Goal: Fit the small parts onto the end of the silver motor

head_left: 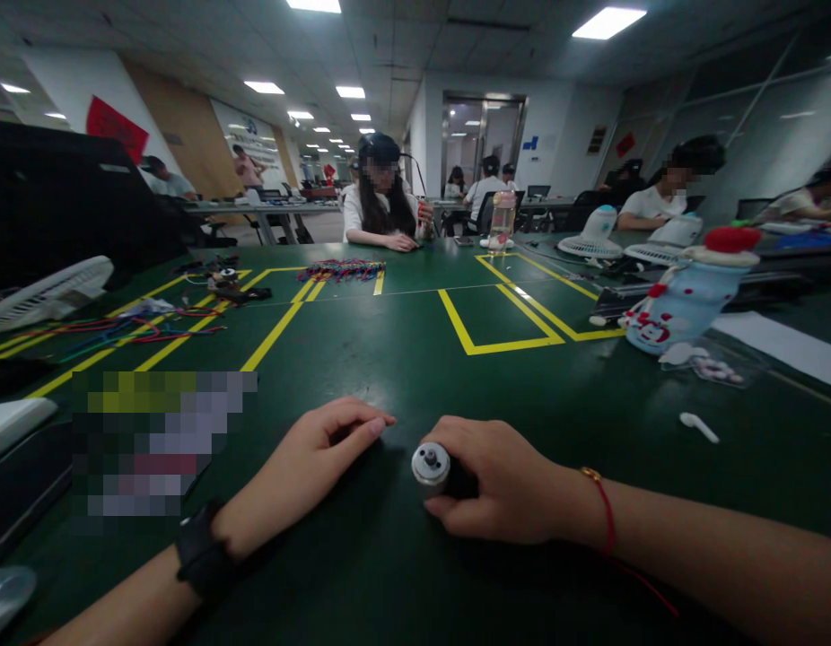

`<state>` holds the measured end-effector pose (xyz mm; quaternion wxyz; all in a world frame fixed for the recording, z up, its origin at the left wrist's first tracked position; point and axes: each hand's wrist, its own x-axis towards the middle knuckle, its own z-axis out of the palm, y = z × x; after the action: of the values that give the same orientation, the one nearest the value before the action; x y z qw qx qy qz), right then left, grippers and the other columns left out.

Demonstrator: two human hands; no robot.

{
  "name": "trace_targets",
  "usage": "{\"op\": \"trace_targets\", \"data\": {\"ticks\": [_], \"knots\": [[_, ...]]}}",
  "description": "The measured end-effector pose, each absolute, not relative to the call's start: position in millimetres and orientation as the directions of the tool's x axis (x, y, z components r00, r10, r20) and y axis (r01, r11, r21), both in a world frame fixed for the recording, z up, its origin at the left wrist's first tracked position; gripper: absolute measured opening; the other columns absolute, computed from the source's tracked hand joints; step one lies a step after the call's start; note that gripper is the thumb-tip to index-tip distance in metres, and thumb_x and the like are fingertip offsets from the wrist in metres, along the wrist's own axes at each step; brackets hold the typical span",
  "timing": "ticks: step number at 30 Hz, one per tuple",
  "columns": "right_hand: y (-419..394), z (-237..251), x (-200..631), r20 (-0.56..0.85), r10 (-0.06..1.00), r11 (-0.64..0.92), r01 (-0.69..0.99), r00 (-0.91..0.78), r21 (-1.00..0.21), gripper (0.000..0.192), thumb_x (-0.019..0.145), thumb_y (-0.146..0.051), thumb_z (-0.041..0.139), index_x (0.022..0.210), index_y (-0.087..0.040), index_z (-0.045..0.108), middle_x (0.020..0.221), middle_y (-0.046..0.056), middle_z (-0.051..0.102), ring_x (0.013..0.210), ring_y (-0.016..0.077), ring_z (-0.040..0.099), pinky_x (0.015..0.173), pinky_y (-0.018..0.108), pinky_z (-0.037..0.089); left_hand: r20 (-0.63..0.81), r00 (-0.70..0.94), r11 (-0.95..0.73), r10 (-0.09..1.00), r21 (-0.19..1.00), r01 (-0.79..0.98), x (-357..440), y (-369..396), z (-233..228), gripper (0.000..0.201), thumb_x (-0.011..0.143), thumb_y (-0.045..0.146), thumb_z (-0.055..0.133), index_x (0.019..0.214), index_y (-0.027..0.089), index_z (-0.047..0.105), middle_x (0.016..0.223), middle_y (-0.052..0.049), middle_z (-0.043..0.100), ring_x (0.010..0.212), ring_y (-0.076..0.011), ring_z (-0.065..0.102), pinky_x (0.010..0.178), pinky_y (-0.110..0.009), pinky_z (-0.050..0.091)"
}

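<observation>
A small silver cylindrical motor (430,465) stands upright on the green table (368,574), its shaft and end face pointing up. Around its right side my right hand (500,475) is closed, thumb near the bottom and fingers behind. To the left, a short gap away from the motor, my left hand (331,444) lies on the table with its fingers stretched loosely forward and nothing visible in it. The undersides of both hands are hidden.
Colored wires (153,327) and a wire bundle (345,271) lie left and far. Yellow tape (516,346) marks the table. On the right are a blue bottle (685,301), a white earbud (699,426) and fans (594,235). A person (381,193) sits opposite.
</observation>
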<state>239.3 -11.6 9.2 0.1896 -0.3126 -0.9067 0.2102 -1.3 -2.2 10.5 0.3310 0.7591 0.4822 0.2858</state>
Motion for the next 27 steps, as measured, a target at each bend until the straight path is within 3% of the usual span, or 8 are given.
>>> {"op": "trace_targets", "data": {"ticks": [5,18,23,27], "knots": [[-12.5,10.9,239.1,0.196,0.659,0.699,0.496,-0.726,-0.516,0.029,0.075,-0.031,0.065,0.100,-0.019,0.057,0.092,0.002,0.061,0.075,0.0145,0.052,0.065,0.026,0.039,0.026,0.260,-0.165,0.965,0.831,0.532,-9.7,7.7,6.7,0.028,0.091,0.044,0.051,0.101,0.023,0.067,0.077,0.001,0.062,0.068,-0.0166,0.055,0.060,-0.025,0.042],[-11.6,11.2,237.1,0.187,0.671,0.689,0.510,-0.717,-0.515,0.029,0.074,-0.032,0.065,0.098,-0.019,0.056,0.092,0.001,0.060,0.075,0.0140,0.052,0.065,0.026,0.039,0.059,0.339,-0.241,0.939,0.816,0.525,-6.1,3.3,8.8,0.022,0.092,0.039,0.052,0.101,0.024,0.066,0.093,-0.001,0.065,0.086,-0.0197,0.059,0.075,-0.030,0.044],[-12.0,9.9,238.0,0.198,0.667,0.699,0.512,-0.718,-0.500,0.027,0.074,-0.032,0.064,0.096,-0.019,0.055,0.090,0.001,0.058,0.072,0.0131,0.050,0.061,0.025,0.036,0.183,0.460,-0.409,0.869,0.790,0.457,13.5,-14.2,22.0,0.022,0.091,0.035,0.056,0.111,0.029,0.064,0.104,-0.002,0.058,0.090,-0.0189,0.056,0.075,-0.030,0.044],[-10.3,6.7,238.2,0.215,0.664,0.715,0.523,-0.716,-0.464,0.024,0.075,-0.035,0.063,0.089,-0.018,0.054,0.084,0.000,0.056,0.068,0.0124,0.048,0.057,0.025,0.032,0.264,0.516,-0.503,0.815,0.764,0.404,29.4,-24.6,31.6,0.013,0.090,0.025,0.059,0.096,0.029,0.070,0.095,0.000,0.056,0.087,-0.0160,0.055,0.077,-0.028,0.043]]}}
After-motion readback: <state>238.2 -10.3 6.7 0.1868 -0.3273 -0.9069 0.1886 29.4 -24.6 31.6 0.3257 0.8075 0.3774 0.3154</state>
